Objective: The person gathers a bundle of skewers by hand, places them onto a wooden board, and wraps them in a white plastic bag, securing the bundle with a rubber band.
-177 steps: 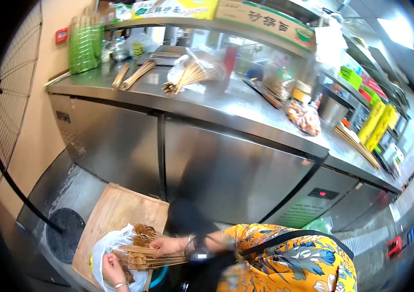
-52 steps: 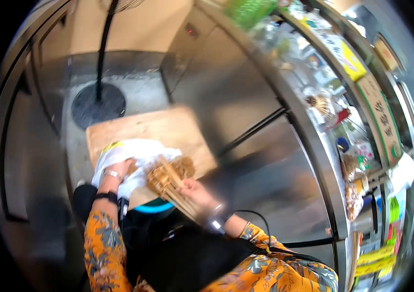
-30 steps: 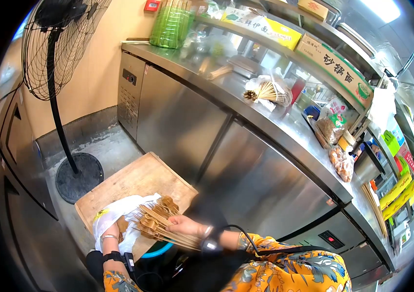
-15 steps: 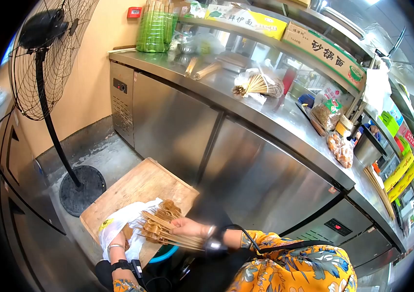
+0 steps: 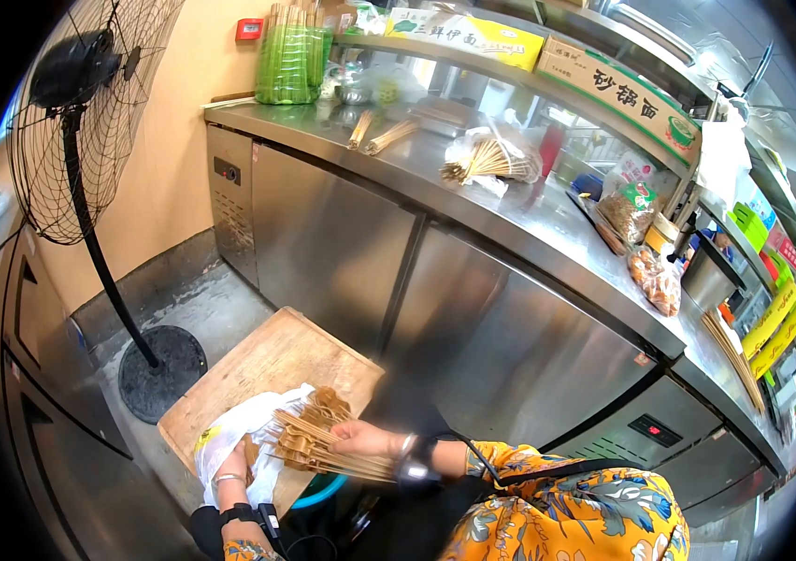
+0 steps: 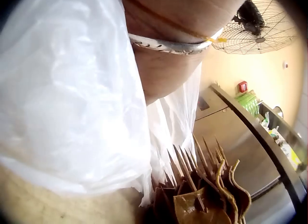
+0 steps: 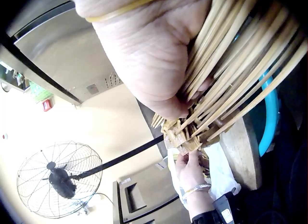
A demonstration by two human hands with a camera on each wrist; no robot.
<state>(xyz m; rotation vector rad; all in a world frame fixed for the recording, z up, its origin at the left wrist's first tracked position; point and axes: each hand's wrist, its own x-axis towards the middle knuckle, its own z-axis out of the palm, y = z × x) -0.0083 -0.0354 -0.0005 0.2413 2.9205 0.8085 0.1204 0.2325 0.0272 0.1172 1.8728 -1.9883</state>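
Note:
Wooden skewers [image 7: 240,55] threaded with folded brown sheets [image 5: 302,443] fan out over a wooden board. The right hand [image 5: 363,438] grips the bundle by its sticks; in the right wrist view that hand [image 7: 149,55] has thumb and fingers curled round them. Inside the mouth of a white plastic bag [image 5: 229,428] is the left hand [image 5: 234,463], its fingers mostly hidden there. From the right wrist view the left hand [image 7: 190,173] touches brown pieces at the bag's opening. Pointed stick tips rise from the brown sheets [image 6: 202,207] beside the bag [image 6: 72,98] in the left wrist view.
Under the bag is the wooden board [image 5: 272,360], with a blue-rimmed tub [image 5: 321,490] at its near edge. A black fan base [image 5: 162,374] stands behind left. Steel counter [image 5: 547,224] carries skewer bundles [image 5: 487,159] and bagged food [image 5: 655,279].
Since the earliest frame, the left hand has gone deeper into the bag. The right hand still holds the skewers. Over the last half second the hands have barely moved; the view has shifted slightly.

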